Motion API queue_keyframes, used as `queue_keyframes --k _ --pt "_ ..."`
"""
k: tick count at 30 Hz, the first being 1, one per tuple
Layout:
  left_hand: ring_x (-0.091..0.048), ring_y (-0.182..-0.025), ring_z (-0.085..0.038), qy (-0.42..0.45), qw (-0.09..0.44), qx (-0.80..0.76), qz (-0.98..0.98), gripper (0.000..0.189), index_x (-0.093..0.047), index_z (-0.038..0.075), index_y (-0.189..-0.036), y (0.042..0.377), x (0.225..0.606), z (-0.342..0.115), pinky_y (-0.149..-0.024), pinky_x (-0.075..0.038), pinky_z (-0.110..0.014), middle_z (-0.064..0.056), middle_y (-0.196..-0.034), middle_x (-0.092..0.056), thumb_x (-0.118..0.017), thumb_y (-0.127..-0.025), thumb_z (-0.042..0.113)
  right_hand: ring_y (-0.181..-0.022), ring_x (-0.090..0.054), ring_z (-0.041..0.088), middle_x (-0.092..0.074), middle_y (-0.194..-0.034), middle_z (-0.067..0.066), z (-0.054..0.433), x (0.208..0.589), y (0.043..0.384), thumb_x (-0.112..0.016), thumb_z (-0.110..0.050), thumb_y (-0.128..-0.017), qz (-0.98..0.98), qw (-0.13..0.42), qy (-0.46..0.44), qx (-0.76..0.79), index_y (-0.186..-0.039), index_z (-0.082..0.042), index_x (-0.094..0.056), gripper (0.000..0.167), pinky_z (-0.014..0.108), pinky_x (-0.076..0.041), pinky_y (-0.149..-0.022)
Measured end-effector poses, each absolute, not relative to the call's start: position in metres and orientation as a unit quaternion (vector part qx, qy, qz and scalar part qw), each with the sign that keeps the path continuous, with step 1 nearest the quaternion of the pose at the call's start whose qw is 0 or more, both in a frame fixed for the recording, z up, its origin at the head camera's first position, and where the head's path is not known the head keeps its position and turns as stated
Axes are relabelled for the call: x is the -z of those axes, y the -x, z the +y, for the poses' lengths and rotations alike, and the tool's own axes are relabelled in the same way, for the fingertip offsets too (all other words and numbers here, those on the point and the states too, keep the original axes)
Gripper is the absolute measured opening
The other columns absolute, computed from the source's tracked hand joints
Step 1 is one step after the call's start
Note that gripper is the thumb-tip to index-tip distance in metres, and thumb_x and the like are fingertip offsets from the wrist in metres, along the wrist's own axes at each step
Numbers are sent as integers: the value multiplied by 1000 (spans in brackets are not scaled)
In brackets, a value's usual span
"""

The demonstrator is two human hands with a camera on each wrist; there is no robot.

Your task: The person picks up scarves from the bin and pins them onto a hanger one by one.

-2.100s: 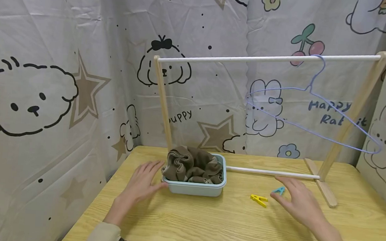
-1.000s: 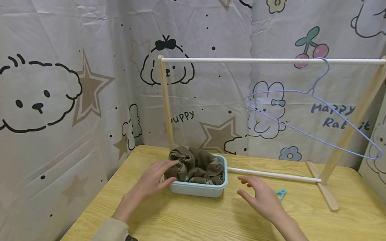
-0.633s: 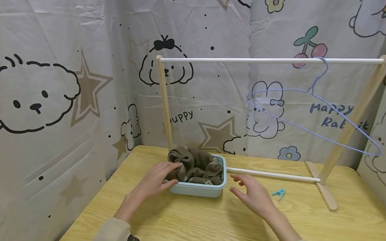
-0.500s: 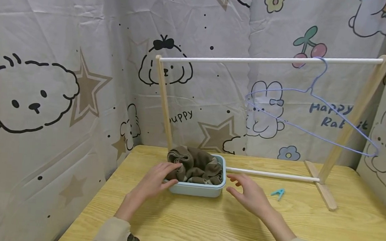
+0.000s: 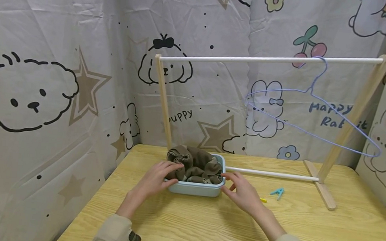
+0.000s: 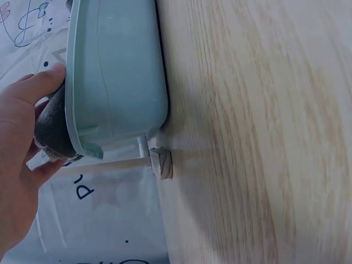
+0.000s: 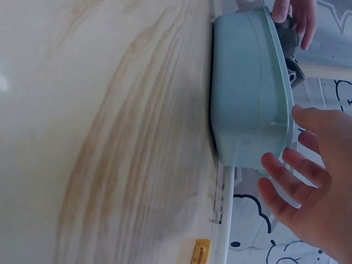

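A light blue plastic box (image 5: 195, 189) stands on the table, filled with a rolled and folded brown cloth (image 5: 198, 158) that bulges above its rim. My left hand (image 5: 157, 177) is at the box's left end, its thumb and fingers around the edge of the cloth in the left wrist view. At the opposite end, my right hand (image 5: 241, 193) has its thumb and fingertips by the right front corner of the rim, with fingers spread and slightly bent. A blue clothespin (image 5: 277, 193) lies to the right; the yellow clothespin (image 5: 263, 200) is mostly hidden behind the right hand.
Behind the box stands a wooden rack with a white top rail (image 5: 237, 59) and a low white bar (image 5: 273, 174). A lilac wire hanger (image 5: 310, 91) hangs on the rail's right part. The rack's right foot (image 5: 321, 187) rests on the table.
My right hand has moved left, away from the clothespins to the box's right corner. My left hand has shifted from beside the box onto the cloth at its left end.
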State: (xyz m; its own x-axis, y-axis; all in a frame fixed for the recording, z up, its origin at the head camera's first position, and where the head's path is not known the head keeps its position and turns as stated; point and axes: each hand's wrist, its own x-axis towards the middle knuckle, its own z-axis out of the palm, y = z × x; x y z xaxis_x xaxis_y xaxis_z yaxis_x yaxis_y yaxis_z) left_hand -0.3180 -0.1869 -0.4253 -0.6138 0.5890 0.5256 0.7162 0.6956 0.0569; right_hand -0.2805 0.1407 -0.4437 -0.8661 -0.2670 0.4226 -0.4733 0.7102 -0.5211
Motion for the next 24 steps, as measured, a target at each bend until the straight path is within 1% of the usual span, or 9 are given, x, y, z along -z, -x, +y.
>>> queue_keyframes --k 3,5,9,12,16,20,24 --pt "-62 -112 -24 375 251 130 -883 50 -64 20 -132 321 426 -185 -96 -51 -45 -3 -123 -66 -79 -85 29 -75 -63 13 -62 -116 8 139 445 281 -77 -23 -87 -912 161 -195 -324 -123 -10 -67 40 21 -45 -56" --pt "-62 -111 -23 385 261 128 -876 48 -66 20 -130 323 427 -183 -94 -52 -44 -3 -122 -67 -80 -84 27 -75 -63 15 -61 -115 7 139 447 281 -77 -23 -86 -912 164 -190 -324 -121 -10 -68 38 21 -45 -57" --pt "-64 -107 -23 412 286 121 -857 42 -71 22 -122 327 428 -180 -90 -53 -43 -3 -117 -68 -82 -81 20 -76 -64 18 -61 -113 5 137 450 282 -78 -21 -86 -913 166 -182 -325 -116 -10 -70 33 21 -45 -56" --pt "-64 -105 -23 422 294 120 -849 39 -74 24 -117 329 429 -179 -89 -53 -43 -3 -114 -69 -83 -79 15 -78 -65 19 -61 -113 4 135 452 282 -78 -22 -85 -914 163 -173 -328 -116 -11 -70 33 21 -45 -56" --pt "-64 -103 -22 411 300 117 -853 39 -75 24 -115 329 429 -178 -88 -51 -43 -1 -111 -70 -84 -77 16 -80 -65 18 -61 -112 2 133 453 283 -79 -23 -85 -916 159 -160 -331 -116 -13 -71 33 22 -45 -56" --pt "-64 -98 -20 396 317 103 -856 37 -76 22 -112 331 429 -175 -86 -50 -41 2 -104 -72 -86 -76 19 -80 -65 16 -62 -113 2 133 453 284 -79 -24 -85 -919 150 -146 -335 -115 -15 -71 33 24 -47 -57" --pt "-64 -92 -19 393 339 95 -849 30 -78 22 -104 333 430 -172 -85 -49 -41 4 -95 -73 -86 -75 19 -78 -65 12 -65 -113 3 132 452 284 -79 -24 -85 -919 140 -136 -343 -115 -15 -71 32 27 -50 -60"
